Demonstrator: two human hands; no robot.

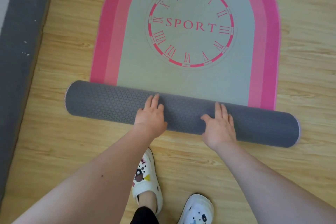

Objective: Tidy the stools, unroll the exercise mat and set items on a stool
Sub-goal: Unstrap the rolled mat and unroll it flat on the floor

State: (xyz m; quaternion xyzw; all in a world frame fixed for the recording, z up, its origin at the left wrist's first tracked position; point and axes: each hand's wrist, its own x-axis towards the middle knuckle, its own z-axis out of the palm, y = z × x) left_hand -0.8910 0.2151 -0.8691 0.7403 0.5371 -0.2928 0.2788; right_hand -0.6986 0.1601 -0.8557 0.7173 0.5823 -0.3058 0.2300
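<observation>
Both hands are pressing flat, fingers straight and gripping nothing, on the grey rolled part (pixel 101 103) of the exercise mat (pixel 185 80), which is lying across the middle of the frame on a wooden floor (pixel 54 142). Left hand (pixel 151 114) is resting near the roll's centre, right hand (pixel 219 127) just beside it. Beyond the fingers, the unrolled pink-bordered part is reaching toward the upper centre, its far end cut off by the top edge. At far left, a dark grey strip (pixel 16 60) is proving hard to identify. White clogs (pixel 152 169) are showing at the bottom, partly cut off.
</observation>
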